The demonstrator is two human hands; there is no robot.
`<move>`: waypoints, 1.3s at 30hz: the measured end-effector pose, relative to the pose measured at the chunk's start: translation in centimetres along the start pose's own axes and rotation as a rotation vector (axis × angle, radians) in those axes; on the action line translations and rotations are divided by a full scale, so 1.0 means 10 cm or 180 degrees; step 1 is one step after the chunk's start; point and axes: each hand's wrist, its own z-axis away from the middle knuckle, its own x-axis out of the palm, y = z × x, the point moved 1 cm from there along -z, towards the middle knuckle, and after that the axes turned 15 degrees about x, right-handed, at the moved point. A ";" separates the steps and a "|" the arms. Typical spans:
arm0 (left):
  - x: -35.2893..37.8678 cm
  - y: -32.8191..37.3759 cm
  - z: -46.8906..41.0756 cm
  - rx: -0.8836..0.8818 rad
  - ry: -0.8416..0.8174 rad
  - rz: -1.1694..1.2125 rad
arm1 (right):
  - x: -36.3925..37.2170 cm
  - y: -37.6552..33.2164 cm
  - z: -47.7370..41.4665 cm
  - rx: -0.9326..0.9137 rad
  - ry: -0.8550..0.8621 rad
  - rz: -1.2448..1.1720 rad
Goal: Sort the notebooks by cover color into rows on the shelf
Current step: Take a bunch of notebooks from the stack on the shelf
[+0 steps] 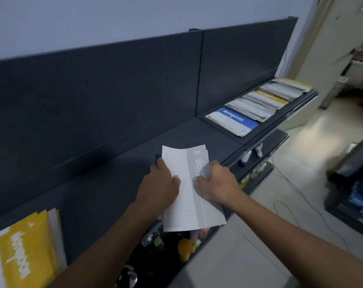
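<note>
A grey-and-white notebook (188, 202) is held over the front edge of the dark shelf (118, 183), its far end curling up. My left hand (161, 183) grips its left edge and my right hand (218, 181) grips its right edge. A yellow notebook stack (28, 250) lies on the shelf at the near left. At the far right of the shelf, a blue notebook stack (232, 122) sits beside grey (249, 109) and yellow (268, 98) stacks in a row.
A dark back panel (93, 90) rises behind the shelf. Lower shelves hold bottles and small goods (184, 248). White tiled floor (280, 225) with a thin cable lies to the right, beside another rack (355, 188) and a doorway.
</note>
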 end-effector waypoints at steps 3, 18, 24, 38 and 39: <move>0.24 0.44 -0.32 0.0095 -0.0039 -0.0067 | -0.32 0.37 -0.35 0.0026 0.0085 0.0041; 1.19 1.89 -1.95 0.0690 -0.0379 -0.0115 | -1.51 1.53 -1.82 0.0546 0.0323 -0.0119; 1.53 2.32 -2.79 0.1076 -0.0434 0.0078 | -1.93 1.78 -2.52 0.0877 0.0415 -0.0105; 2.17 3.35 -4.17 0.1201 -0.0632 -0.0094 | -2.72 2.46 -3.82 0.0990 0.0652 -0.0073; 2.23 3.44 -4.24 0.1141 -0.0675 -0.0093 | -2.79 2.52 -3.90 0.0933 0.0669 -0.0019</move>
